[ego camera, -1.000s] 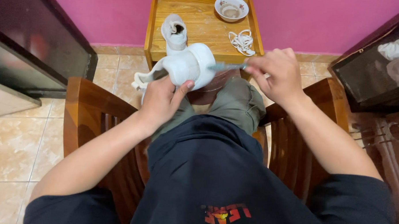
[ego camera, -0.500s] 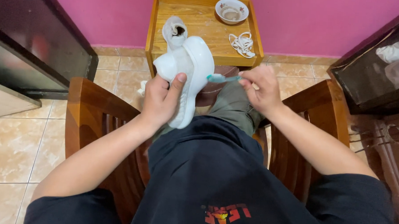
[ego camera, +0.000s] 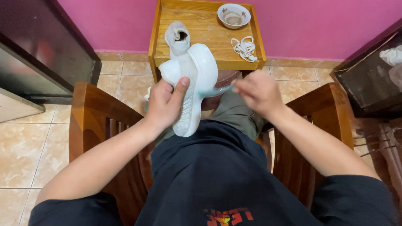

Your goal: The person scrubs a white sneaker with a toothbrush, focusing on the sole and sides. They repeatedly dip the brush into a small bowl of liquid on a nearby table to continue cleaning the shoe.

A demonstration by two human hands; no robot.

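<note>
My left hand (ego camera: 165, 103) grips a white sneaker (ego camera: 194, 84) with its sole turned up toward me, thumb pressed on the sole. Gripped in my right hand (ego camera: 255, 91) is a light blue toothbrush (ego camera: 215, 90), its head against the sole's right edge. A second white sneaker (ego camera: 177, 37) stands on the small wooden table (ego camera: 199, 32) just beyond the held shoe. White laces (ego camera: 244, 48) lie in a loose pile on the table's right side. I sit in a wooden armchair (ego camera: 94, 109), hands above my lap.
A small white bowl (ego camera: 233, 14) with liquid sits at the table's back right. A dark cabinet (ego camera: 34, 49) stands to the left and a dark glass-fronted cabinet (ego camera: 380, 74) to the right. Pink wall behind, tiled floor (ego camera: 12, 151) below.
My left hand has turned the sneaker from lying sideways to sole-up and lengthwise. My right hand with the toothbrush has shifted slightly left and down along the sole's edge.
</note>
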